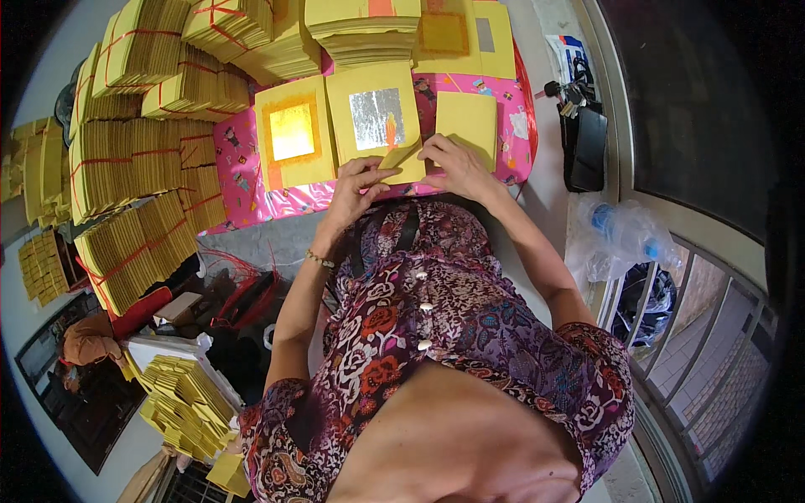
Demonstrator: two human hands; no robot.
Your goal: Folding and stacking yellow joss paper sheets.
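A yellow paper sheet with a silver square [373,121] and an orange mark lies in front of me, on top of other sheets. Its lower right corner is curled up into a flap. My left hand [359,186] grips the lower left side of that flap, fingers closed against the paper. At the flap's right end, my right hand [461,170] has its fingers and thumb bent around the paper edge. Left of this sheet lies a stack with a gold square [293,132]. A folded yellow paper piece [467,126] rests to the right, beside my right hand.
Pink patterned cloth [239,197] covers the table. Tall stacks of yellow paper tied with red string [126,163] stand at the left. More stacks [365,38] sit at the back. A black phone [589,151], keys [574,96] and plastic bottles in a bag [625,235] lie right of the table.
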